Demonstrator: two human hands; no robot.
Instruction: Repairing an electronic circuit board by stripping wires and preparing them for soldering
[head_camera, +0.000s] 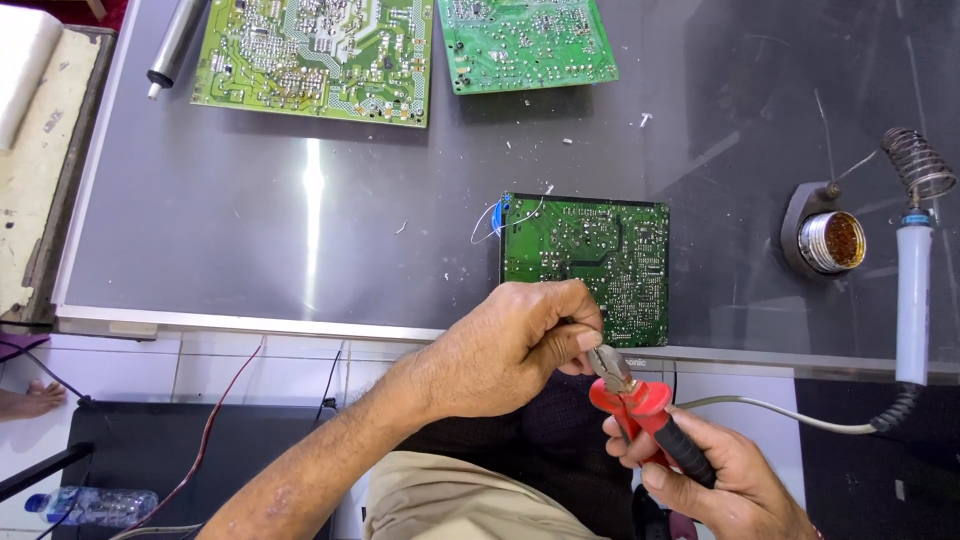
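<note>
My right hand (725, 480) grips a pair of red-handled cutting pliers (640, 400), jaws pointing up-left toward my left hand. My left hand (510, 345) is closed, its fingertips pinching something small right at the plier jaws; the item itself is hidden by the fingers. Both hands hover at the near edge of a dark grey work surface (250, 240). Just beyond my left hand lies a small green circuit board (590, 255), solder side up, with a blue part and thin wires at its left corner.
Two larger green circuit boards (315, 55) (525, 40) lie at the far edge, beside a metal cylinder (175, 45). A soldering iron (912, 290) rests at right on a coil stand with a round tin (830, 240). Cables and a water bottle (90, 503) lie below left.
</note>
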